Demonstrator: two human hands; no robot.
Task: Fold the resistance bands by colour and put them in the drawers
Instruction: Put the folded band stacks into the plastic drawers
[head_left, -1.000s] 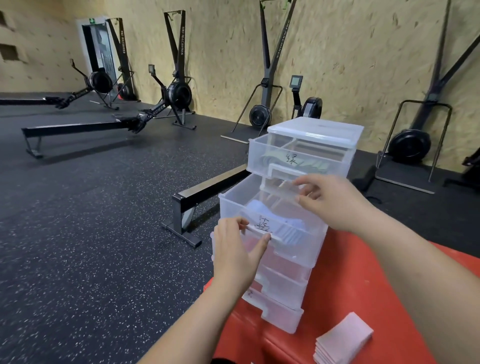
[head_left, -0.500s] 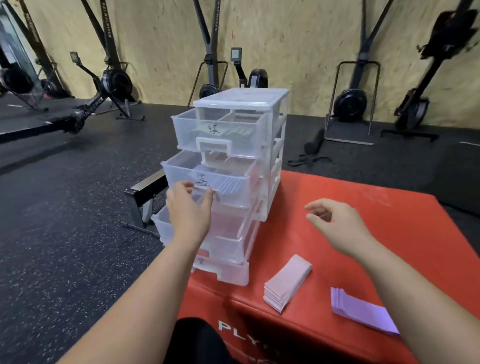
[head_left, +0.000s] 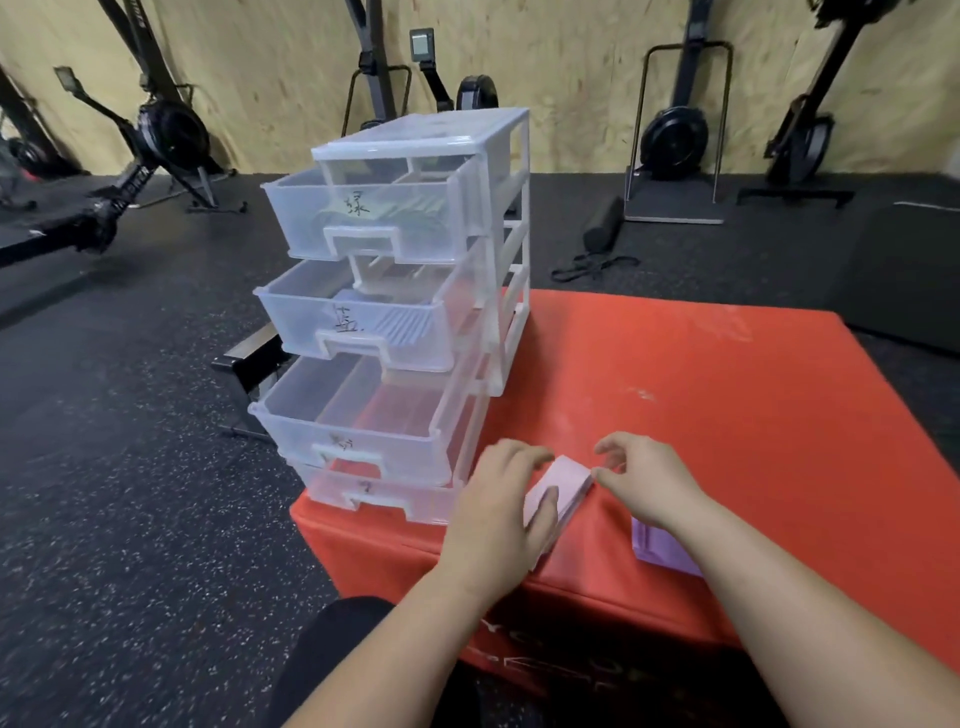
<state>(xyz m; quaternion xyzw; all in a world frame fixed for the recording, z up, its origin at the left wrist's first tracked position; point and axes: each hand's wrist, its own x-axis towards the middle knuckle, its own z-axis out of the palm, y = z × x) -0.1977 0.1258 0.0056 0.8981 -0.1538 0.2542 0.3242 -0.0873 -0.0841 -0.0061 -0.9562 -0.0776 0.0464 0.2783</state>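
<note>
- Resting flat on the red padded box (head_left: 727, 415), a stack of folded pale-pink resistance bands (head_left: 569, 480) is recorded between the two hands.
- Left hand (head_left: 496, 512): the pink stack is gripped at its near end. The thumb is laid along the side facing the right hand, and the fingers (head_left: 519, 457) are curled narrowly over the opposite side.
- Right hand (head_left: 647, 483): the thumb tip is set against the far corner of the pink stack, and the fingers are curled just beyond that end. Whether a pinch is closed cannot be told.
- A folded purple resistance band (head_left: 657, 548) is noted on the box, partly hidden by the right wrist and apart from all fingertips.
- Just beyond the left fingers, a clear plastic four-drawer unit with a white frame (head_left: 511, 249) is stood at the box's edge, with the upper three drawers pulled out.
- Top drawer (head_left: 363, 213): green folded bands are seen inside.
- Second drawer (head_left: 353, 322): blue folded bands are seen inside.
- Third drawer (head_left: 358, 421), nearest the left fingers: contents cannot be made out.
</note>
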